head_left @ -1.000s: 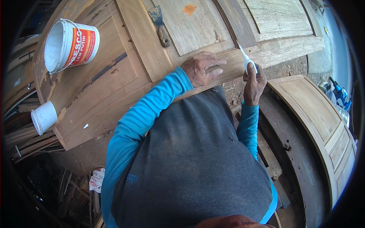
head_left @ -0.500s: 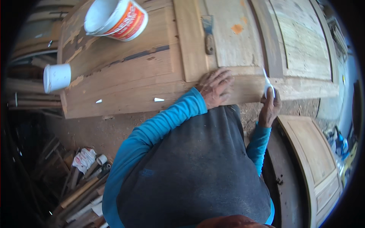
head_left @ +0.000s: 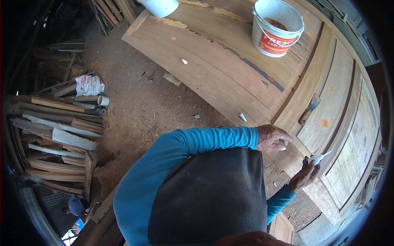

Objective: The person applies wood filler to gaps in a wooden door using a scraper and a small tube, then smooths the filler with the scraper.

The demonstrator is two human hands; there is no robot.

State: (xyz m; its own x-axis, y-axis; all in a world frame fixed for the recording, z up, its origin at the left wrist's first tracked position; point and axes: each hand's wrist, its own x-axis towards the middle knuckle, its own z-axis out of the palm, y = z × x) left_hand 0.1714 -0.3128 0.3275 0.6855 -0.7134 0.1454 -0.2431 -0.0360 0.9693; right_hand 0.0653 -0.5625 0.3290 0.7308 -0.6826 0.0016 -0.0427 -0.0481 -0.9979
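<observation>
My right hand (head_left: 302, 177) grips a small white squeeze bottle (head_left: 315, 159) with a thin pointed nozzle, over the near edge of a wooden door (head_left: 217, 78). The nozzle points to the right, above the frame. At the door's near edge my left hand (head_left: 273, 138) has loosely bent fingers, with nothing seen in it. Beyond it, a putty knife (head_left: 310, 110) lies on the panel. Left of that hand is a small white cone-shaped cap (head_left: 243, 117). Another small white piece (head_left: 184, 61) lies farther up the door.
A white bucket with a red label (head_left: 274, 41) stands on the door, brownish stuff inside. A white tub (head_left: 163, 8) sits at the far left corner. Orange filler patches (head_left: 325, 123) mark the wood. Stacked timber (head_left: 61, 139) and a white bag (head_left: 89, 85) are at left.
My view has swung left, showing more floor and timber. My left hand has lifted from lying flat and its fingers have bent. The bottle has tipped from upright toward the right.
</observation>
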